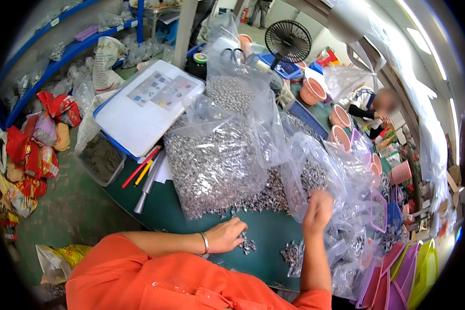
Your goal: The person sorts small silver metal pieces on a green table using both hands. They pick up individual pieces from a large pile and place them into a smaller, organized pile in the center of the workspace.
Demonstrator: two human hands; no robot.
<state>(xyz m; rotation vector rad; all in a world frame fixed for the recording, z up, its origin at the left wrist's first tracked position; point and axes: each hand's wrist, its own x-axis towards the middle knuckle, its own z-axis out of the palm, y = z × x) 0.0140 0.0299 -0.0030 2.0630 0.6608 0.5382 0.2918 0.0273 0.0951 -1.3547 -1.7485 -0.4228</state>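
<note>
My left hand (223,236), with a metal bracelet at the wrist, rests on the green table (191,228), its fingers curled. A few small silvery metal pieces (247,244) lie against its fingertips; whether any are inside the fingers is hidden. Farther right, my right hand (318,213) is closed in front of an open clear plastic bag (294,181) of metal pieces; what it holds, if anything, does not show. Beyond my left hand lies a large clear bag (212,165) full of such pieces. A loose heap (274,194) spreads beside it. Nearer me is another small pile (293,253).
A white board (150,108), a red pen (140,168), a yellow pen (143,173) and a metal-tipped tool (149,182) lie at left. A black fan (288,42) stands behind. Coloured plastic trays (392,276) stand at right. A person (369,108) sits across the table.
</note>
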